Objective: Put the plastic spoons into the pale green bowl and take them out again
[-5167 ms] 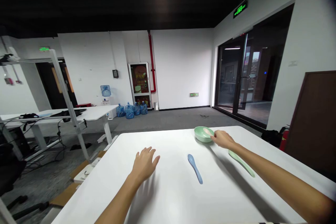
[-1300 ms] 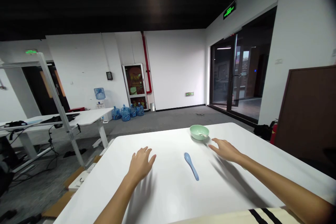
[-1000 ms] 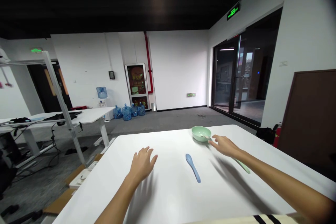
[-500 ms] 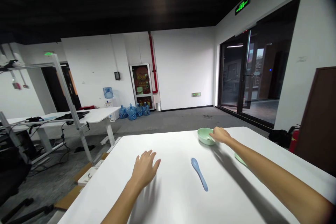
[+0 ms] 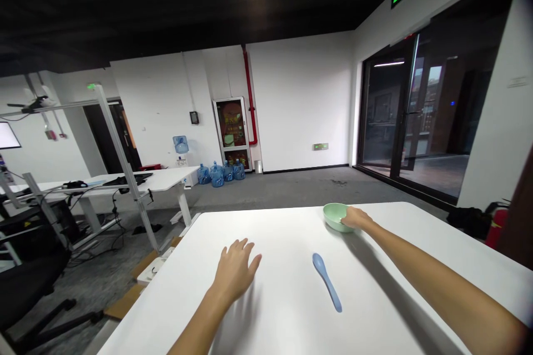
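Observation:
A pale green bowl (image 5: 334, 216) stands near the far edge of the white table (image 5: 283, 233). My right hand (image 5: 357, 218) is at the bowl's right side, with its fingers on the rim. What lies inside the bowl is hidden from here. My left hand (image 5: 235, 270) rests on the tabletop with its fingers spread, holding nothing. Between the two hands lies a blue plastic spoon (image 5: 327, 282), closer to my right hand and untouched. The pale green spoon from earlier frames does not show, and my right forearm covers that part of the table.
A fire extinguisher (image 5: 496, 227) and a black bag (image 5: 470, 219) sit on the floor beyond the table's right edge. To the left stand a metal upright (image 5: 125, 166), a white desk (image 5: 158, 179) and a black office chair (image 5: 29, 288). Blue water bottles (image 5: 220, 173) line the far wall.
My right hand has moved from beside the bowl onto its rim, and my forearm now hides the pale green spoon. The whole scene has shifted rightward in view as my head turned.

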`<action>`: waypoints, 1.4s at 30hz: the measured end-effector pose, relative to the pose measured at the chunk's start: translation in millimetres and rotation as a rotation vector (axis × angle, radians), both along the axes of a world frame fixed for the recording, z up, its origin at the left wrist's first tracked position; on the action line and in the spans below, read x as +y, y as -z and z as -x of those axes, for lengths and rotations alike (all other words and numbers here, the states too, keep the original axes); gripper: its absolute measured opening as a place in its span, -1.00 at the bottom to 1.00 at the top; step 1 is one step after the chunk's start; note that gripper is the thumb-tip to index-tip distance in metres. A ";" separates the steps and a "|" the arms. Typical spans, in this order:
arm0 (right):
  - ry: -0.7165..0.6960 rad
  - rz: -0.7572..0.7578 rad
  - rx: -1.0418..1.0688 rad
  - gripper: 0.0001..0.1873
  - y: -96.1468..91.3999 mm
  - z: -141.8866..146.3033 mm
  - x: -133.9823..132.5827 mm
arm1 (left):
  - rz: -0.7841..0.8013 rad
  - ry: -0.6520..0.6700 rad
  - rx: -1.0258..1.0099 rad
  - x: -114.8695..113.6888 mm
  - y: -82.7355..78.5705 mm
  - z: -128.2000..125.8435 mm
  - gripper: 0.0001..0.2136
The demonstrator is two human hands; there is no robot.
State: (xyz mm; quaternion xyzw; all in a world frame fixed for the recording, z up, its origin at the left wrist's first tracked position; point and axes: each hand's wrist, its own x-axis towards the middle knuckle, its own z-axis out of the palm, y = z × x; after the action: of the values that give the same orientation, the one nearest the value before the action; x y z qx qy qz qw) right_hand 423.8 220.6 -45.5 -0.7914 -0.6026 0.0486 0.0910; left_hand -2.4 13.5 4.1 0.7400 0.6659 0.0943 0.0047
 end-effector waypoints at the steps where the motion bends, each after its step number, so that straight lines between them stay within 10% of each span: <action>1: 0.001 0.006 0.002 -0.52 0.4 0.6 -0.3 | 0.006 -0.003 0.003 -0.1 -0.6 -0.3 -0.48; 9: -0.024 -0.036 0.015 -0.50 -31.9 8.1 -26.3 | -0.006 0.004 0.001 -1.3 -0.6 -0.7 -0.48; 18: -0.225 -0.033 0.134 -0.57 -75.7 37.9 -121.0 | -0.026 0.041 0.036 -4.1 -1.1 1.2 -0.48; 42: -0.287 0.211 0.240 -0.69 -0.1 80.5 -178.5 | -0.049 0.057 0.032 -9.6 -3.2 1.5 -0.50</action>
State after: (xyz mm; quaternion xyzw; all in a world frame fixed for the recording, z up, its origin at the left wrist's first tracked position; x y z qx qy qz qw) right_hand 343.2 42.1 -45.4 -0.6912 -0.6854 0.2178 0.0706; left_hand -3.8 4.0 7.3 0.7599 0.6422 0.0986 -0.0217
